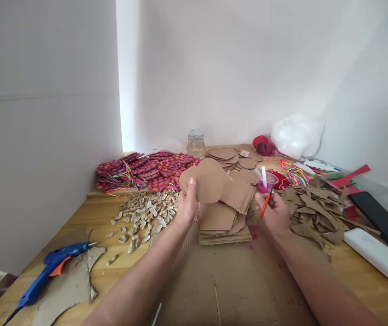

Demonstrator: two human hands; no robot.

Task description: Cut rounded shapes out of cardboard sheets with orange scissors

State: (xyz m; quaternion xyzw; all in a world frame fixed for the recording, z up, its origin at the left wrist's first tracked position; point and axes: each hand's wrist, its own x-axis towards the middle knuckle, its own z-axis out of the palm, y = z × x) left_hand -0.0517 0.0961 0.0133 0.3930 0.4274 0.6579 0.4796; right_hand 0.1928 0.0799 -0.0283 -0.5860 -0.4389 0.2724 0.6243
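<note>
My left hand (186, 204) is closed on a heart-shaped piece of brown cardboard (205, 179), held upright above a stack of cut cardboard pieces (224, 217). My right hand (274, 210) grips a thin orange-handled tool (265, 204), perhaps a brush, its tip near a small clear cup of pink liquid (267, 182). The two hands are a short way apart over the stack.
A blue glue gun (49, 269) lies front left on torn cardboard. Pale shells or seeds (146, 210), pink woven pieces (146, 170), a glass jar (196, 144), cardboard scraps (316, 210), a black phone (382, 219), a white bar (379, 258) and a white bag (297, 135) crowd the wooden table.
</note>
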